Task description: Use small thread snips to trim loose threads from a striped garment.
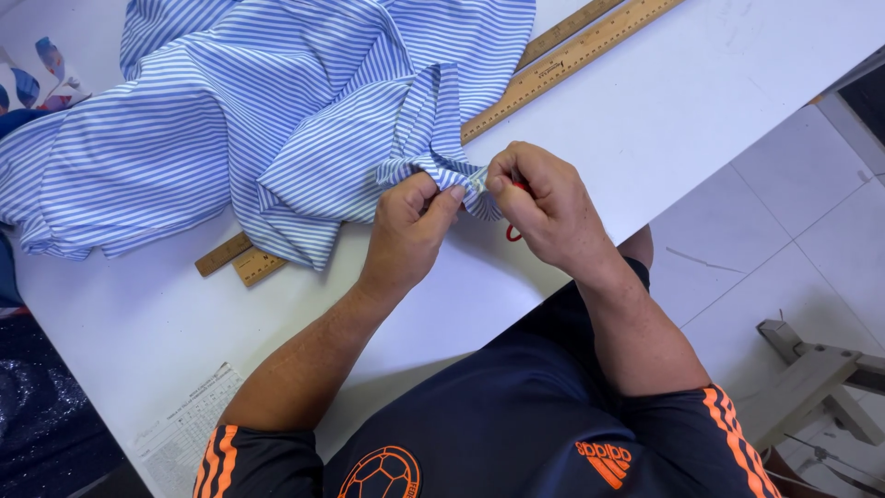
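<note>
Striped blue-and-white cloth (277, 120) lies heaped on the white table (701, 101), filling the ten-to-twelve o'clock part of the view, with one narrow edge drawn down toward the centre, where both hands meet. Left hand (410, 226), at about seven o'clock of that edge, has thumb and forefinger closed in a pinch on the fabric, the other fingers curled under. Right hand (544, 203), at about four o'clock of it, is likewise closed, fingertips touching the same edge just beside the left pinch; it also grips a small red tool (513, 231), of which only a loop shows below the palm, so its kind and working end cannot be told. Two wooden rulers (572, 51) run from one o'clock to eight o'clock, partly under the cloth. A printed sheet (184, 429) lies at the table's seven o'clock corner. For good work here, the two pinches should probably stay close together and keep the edge taut between them, so that the tool meets only the intended threads and not the fabric.
</note>
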